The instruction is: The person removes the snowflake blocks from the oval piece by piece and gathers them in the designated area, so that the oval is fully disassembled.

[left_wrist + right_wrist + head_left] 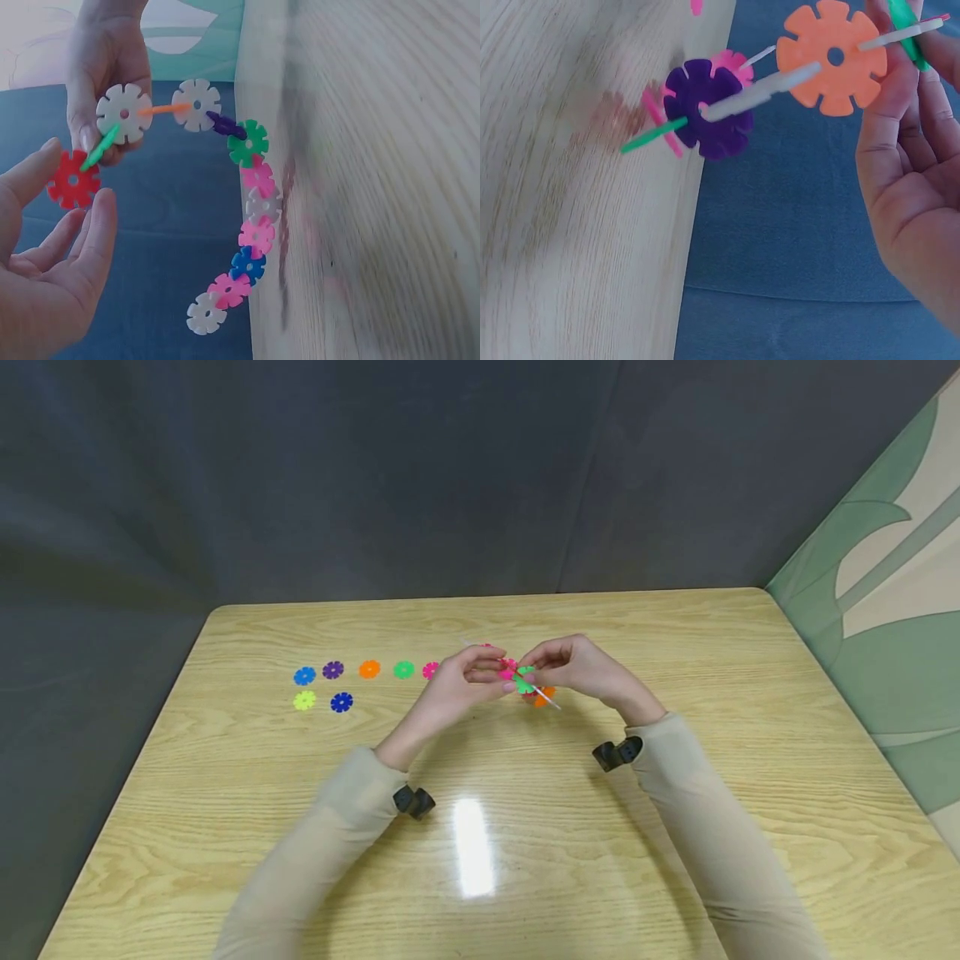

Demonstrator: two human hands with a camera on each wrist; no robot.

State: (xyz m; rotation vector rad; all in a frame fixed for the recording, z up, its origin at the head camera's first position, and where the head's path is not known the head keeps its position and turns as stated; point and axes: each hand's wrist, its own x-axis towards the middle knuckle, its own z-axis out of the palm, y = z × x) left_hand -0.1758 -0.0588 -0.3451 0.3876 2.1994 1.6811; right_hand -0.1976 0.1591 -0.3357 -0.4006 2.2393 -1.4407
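Note:
A chain of slotted plastic snowflake discs hangs from my right hand (577, 670), which pinches a green disc (101, 148) near one end. Joined to that disc is a red disc (73, 181) at the chain's end. My left hand (467, 678) surrounds the red disc with thumb and fingers spread apart; contact is hard to make out. Beyond the green one, the left wrist view shows a white disc (124, 111), then several more curving down. The right wrist view shows an orange disc (832, 86) and a purple disc (686, 90) of the chain.
Loose discs lie on the wooden table (525, 860) at the left: blue (304, 676), purple (333, 670), orange (370, 669), green (404, 670), yellow-green (304, 700) and dark blue (341, 702). A pink disc (430, 670) lies beside the left hand. Dark cloth (450, 485) stands behind.

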